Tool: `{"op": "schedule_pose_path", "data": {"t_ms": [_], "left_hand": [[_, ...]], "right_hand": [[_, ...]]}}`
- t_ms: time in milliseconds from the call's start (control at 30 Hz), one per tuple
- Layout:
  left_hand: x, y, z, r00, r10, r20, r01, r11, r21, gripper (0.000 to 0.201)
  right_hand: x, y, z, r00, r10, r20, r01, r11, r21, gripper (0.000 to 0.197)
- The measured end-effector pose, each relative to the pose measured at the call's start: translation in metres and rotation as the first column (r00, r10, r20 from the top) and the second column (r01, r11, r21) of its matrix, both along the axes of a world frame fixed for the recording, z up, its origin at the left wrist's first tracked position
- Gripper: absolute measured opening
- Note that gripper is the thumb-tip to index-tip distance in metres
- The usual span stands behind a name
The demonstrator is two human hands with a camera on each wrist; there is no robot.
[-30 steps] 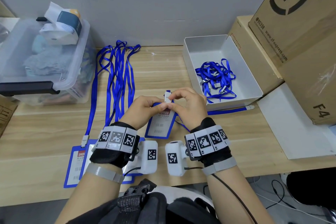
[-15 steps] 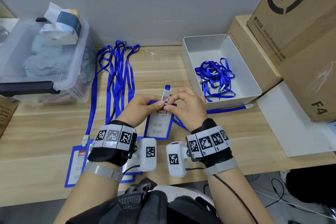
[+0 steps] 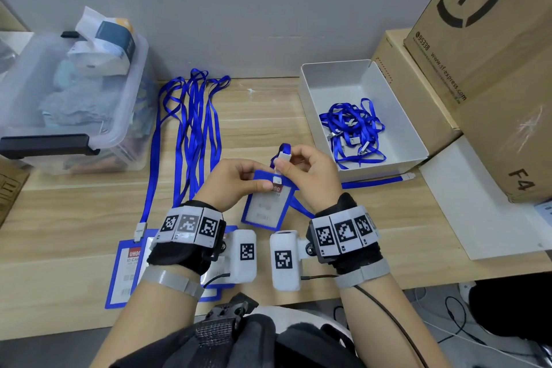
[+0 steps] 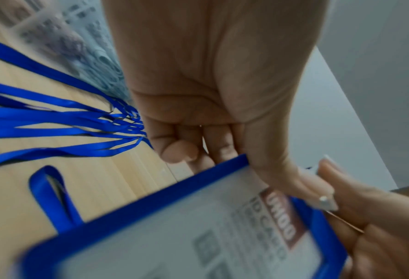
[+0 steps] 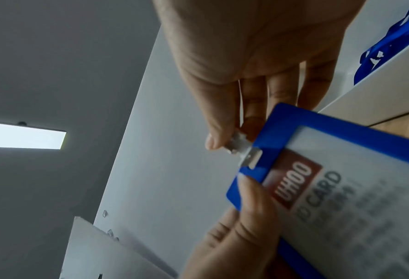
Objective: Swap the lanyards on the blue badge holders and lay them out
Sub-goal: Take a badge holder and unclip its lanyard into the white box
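I hold a blue badge holder (image 3: 265,207) (image 4: 198,236) (image 5: 337,179) tilted up above the table. My left hand (image 3: 236,181) pinches its top left edge, thumb on the front. My right hand (image 3: 307,172) pinches the metal lanyard clip (image 3: 282,158) (image 5: 238,145), which reaches the slot at the badge's top edge. That clip's blue lanyard (image 3: 301,209) trails down under my right wrist. More badge holders (image 3: 125,272) with long blue lanyards (image 3: 191,134) (image 4: 55,120) lie flat at the left, partly hidden by my left wrist.
A white tray (image 3: 397,128) at the right holds a heap of loose blue lanyards (image 3: 354,131). A lanyard end (image 3: 385,181) lies in front of it. A clear storage bin (image 3: 68,104) stands at the back left, cardboard boxes (image 3: 484,69) at the right.
Both hands have lifted the badge holder off the table and tilted it up. The clip in my right hand has risen a little with it.
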State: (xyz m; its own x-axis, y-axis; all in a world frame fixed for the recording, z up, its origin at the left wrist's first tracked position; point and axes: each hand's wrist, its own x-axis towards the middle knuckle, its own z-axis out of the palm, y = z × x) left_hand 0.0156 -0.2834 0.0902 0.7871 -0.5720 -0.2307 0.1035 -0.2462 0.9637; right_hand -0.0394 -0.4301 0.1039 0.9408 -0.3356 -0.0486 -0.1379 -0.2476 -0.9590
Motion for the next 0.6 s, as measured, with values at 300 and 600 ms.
{"op": "schedule_pose_path", "data": {"t_ms": [300, 600], "left_hand": [[-0.0031, -0.0015, -0.0018, 0.986, 0.041, 0.163, -0.043, 0.999, 0.008, 0.015], [0.0002, 0.0031, -0.0080, 0.988, 0.018, 0.154, -0.017, 1.000, -0.006, 0.020]], "right_hand": [[0.0025, -0.0035, -0.0061, 0.994, -0.093, -0.049, 0.093, 0.996, 0.001, 0.019], [-0.0018, -0.0006, 0.0030, 0.996, -0.075, -0.049, 0.077, 0.996, 0.041, 0.017]]}}
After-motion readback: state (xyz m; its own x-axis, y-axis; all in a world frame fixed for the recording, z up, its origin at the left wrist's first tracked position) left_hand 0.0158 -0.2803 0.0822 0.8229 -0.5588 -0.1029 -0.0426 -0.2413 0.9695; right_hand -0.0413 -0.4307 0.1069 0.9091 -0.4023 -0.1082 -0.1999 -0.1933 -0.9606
